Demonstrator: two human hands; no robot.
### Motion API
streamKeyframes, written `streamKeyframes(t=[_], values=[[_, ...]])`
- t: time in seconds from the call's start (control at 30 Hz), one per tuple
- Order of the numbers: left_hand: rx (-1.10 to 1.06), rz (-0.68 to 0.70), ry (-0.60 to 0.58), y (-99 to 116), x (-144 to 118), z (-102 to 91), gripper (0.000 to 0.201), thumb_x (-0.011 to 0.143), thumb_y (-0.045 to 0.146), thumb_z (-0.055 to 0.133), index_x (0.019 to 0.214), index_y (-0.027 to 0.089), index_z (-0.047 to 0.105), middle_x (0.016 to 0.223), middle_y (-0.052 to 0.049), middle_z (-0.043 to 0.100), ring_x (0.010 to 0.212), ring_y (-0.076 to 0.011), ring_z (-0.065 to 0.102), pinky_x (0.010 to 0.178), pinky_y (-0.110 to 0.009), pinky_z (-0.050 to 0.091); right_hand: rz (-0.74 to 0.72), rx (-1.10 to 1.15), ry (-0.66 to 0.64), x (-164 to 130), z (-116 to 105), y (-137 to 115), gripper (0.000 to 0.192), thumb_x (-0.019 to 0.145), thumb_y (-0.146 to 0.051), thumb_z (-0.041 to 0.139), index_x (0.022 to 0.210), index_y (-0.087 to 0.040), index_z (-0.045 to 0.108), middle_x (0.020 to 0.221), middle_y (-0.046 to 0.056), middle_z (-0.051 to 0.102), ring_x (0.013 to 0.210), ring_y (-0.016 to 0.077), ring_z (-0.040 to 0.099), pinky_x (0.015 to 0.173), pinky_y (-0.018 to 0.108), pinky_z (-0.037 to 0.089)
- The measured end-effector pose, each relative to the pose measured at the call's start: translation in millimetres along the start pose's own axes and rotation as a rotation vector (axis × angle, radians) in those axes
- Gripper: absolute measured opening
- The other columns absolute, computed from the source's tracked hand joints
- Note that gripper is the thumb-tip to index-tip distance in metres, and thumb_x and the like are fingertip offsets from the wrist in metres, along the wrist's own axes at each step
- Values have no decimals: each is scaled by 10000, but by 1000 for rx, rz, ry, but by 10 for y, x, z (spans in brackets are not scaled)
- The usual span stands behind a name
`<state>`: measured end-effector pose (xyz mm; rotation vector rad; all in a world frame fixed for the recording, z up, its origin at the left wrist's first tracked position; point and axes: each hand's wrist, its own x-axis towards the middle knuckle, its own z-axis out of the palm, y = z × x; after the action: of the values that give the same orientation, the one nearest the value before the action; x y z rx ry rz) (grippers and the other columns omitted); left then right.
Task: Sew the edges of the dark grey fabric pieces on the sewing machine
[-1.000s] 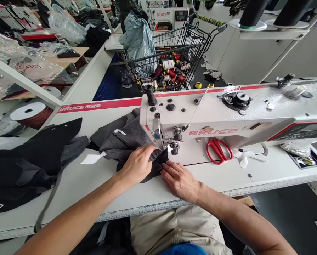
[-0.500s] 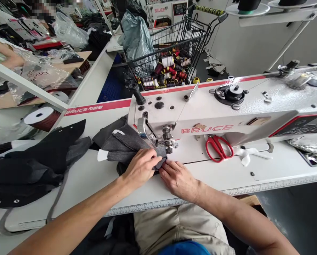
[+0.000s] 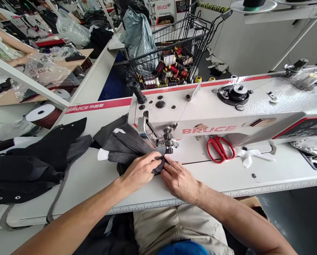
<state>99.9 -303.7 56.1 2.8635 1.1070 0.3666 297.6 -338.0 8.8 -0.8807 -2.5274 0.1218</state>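
Note:
Dark grey fabric [image 3: 126, 141] lies bunched under the head of a white sewing machine [image 3: 158, 117], its right edge close to the needle area. My left hand [image 3: 142, 166] is closed on the fabric near that edge, thumb and fingers pinching a fold. From the right, my right hand [image 3: 178, 177] grips the same edge, its fingertips almost meeting the left ones. The needle and presser foot are largely hidden behind the machine head and cloth. A white strip [image 3: 103, 154] sticks out from the fabric's left side.
Red-handled scissors [image 3: 220, 149] lie under the machine arm beside white strips [image 3: 250, 157]. More dark fabric [image 3: 36, 163] is heaped at the left. Behind the machine stands a wire cart [image 3: 185, 39] with thread spools. A ruler strip [image 3: 254, 187] runs along the table's front edge. Another person's arm [image 3: 15, 42] shows far left.
My left hand has shifted slightly down and left along the fabric edge, its fingers curling more around the fold. My right hand stays nearly in place. The camera view has shifted slightly.

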Motion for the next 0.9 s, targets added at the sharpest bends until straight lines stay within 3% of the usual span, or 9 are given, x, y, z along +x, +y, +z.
streamKeyframes(t=[0.1,0.2,0.5,0.9], values=[[24,56,14,-19,-5,7,441,627,-45,462,996,127,633,1274,-121,579,1046,-199,635,933,-290,545,-30,1,-34,13,4,15,211,907,-116,511,1099,-61,580,1210,213,553,1409,345,247,1001,418,448],[21,83,4,-44,-17,26,452,615,-61,437,972,134,632,1263,-104,597,1103,-200,612,963,-295,535,-66,9,-54,40,0,36,173,906,-118,495,1038,-63,594,1126,210,582,1420,334,227,998,405,449],[50,103,77,-44,-53,56,515,605,-66,414,1031,99,652,1155,-109,660,1033,-209,624,951,-324,551,-102,-87,-18,32,11,26,227,957,-154,430,1098,-60,581,1238,241,555,1285,327,439,908,410,478],[12,116,161,-94,-74,53,417,669,-45,418,962,99,677,1099,-106,678,998,-191,633,929,-293,559,-79,-100,-11,23,33,3,286,962,-166,413,1166,-39,570,1290,235,537,1274,331,437,920,412,455]])
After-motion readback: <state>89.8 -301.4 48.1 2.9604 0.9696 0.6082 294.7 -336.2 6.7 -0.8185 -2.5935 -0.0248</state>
